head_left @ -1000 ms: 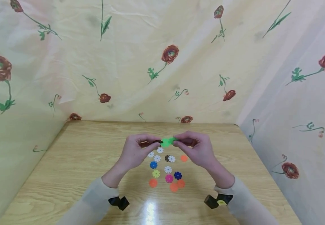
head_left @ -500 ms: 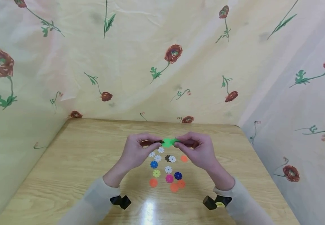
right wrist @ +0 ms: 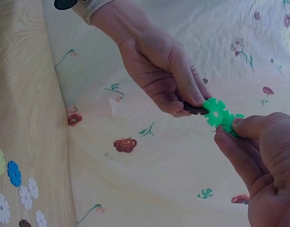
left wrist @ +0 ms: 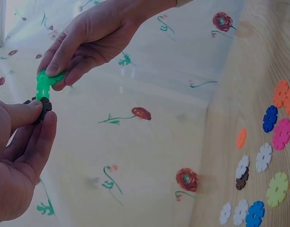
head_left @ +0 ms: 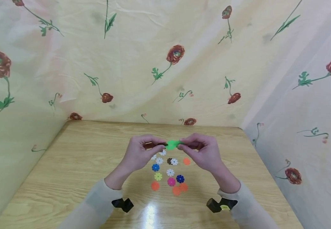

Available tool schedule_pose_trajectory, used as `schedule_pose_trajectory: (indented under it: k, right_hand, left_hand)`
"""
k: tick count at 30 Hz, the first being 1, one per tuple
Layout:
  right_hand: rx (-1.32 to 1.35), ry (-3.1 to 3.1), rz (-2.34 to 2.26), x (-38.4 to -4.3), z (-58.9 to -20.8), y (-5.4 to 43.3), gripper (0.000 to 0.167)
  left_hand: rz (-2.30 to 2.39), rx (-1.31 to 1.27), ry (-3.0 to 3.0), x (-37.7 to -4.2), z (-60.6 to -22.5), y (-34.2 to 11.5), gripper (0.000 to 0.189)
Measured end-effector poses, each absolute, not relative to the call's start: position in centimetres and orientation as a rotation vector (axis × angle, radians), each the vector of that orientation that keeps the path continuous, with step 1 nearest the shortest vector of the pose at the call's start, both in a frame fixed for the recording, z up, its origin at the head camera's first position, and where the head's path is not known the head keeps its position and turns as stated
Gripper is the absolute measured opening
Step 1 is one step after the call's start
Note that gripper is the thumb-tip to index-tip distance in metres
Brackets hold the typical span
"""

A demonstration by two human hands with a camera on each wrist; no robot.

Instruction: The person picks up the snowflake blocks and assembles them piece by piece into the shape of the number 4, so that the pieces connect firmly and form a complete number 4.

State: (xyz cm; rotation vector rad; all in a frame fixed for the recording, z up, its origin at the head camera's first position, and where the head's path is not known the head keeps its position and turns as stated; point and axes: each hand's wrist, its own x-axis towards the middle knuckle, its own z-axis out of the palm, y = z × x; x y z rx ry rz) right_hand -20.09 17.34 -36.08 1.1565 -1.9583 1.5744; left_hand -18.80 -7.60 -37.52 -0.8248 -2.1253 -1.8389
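Above the table, my left hand pinches a dark brown notched plastic disc between thumb and fingers. Opposite it, my right hand pinches bright green notched plastic discs. In the right wrist view, one green disc faces the camera with its round centre hole showing, and a second green disc sits crosswise at the right fingertips. The brown disc's edge meets the first green disc edge-on; whether their notches are fully slotted together I cannot tell. Fingertips cover part of each piece.
Loose notched discs lie on the wooden table below the hands: several white, several orange, blue, dark blue, pink, yellow-green and brown. Flower-printed cloth encloses the back and sides.
Both hands keep their pinch on the brown and green discs and stay almost in place. The view shifts slightly; the loose discs on the table lie as before.
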Motion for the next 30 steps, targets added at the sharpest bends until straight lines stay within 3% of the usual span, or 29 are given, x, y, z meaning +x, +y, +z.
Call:
schedule_pose_trajectory:
  k: [30]
  right_hand:
    - [1.120,-1.919,1.671,-20.15,-36.49,17.23,0.009]
  left_hand:
    - [-2.091,-0.885,-1.972,-18.97,-37.55,-7.21,0.016]
